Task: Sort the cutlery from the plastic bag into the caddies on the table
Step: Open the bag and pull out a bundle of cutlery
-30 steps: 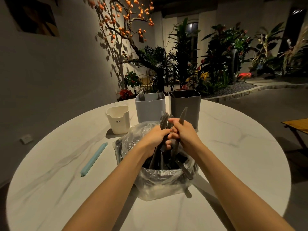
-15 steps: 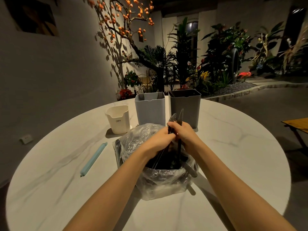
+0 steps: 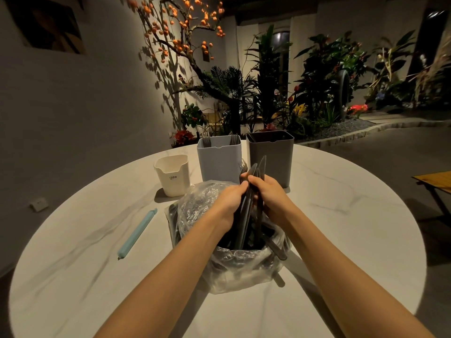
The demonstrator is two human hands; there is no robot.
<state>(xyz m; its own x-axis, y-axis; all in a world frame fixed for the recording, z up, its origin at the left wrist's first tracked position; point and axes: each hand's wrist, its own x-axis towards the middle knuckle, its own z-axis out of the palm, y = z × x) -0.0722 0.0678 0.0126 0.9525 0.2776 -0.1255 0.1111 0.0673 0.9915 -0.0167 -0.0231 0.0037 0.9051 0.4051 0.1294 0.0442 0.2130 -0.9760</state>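
A clear plastic bag (image 3: 195, 206) full of dark plastic cutlery stands open in the middle of the round white table (image 3: 341, 215). Both my hands are above its mouth. My left hand (image 3: 230, 200) and my right hand (image 3: 269, 197) grip a bundle of dark cutlery (image 3: 256, 172) whose tips stick up between them; a knife blade is the tallest. Behind the bag stand three caddies: a cream one (image 3: 173, 175), a light blue-grey one (image 3: 218, 159) with fork tines showing at its rim, and a dark grey one (image 3: 271, 154).
A light blue bag clip (image 3: 138, 234) lies on the table to the left of the bag. A dark utensil (image 3: 275, 247) pokes out of the bag's right side. A wooden bench (image 3: 434, 181) stands right of the table. Plants and a wall stand beyond.
Both hands stayed over the bag, working the cutlery bundle. The bundle dropped lower half a second ago and now stands higher again, with the knife tip up.
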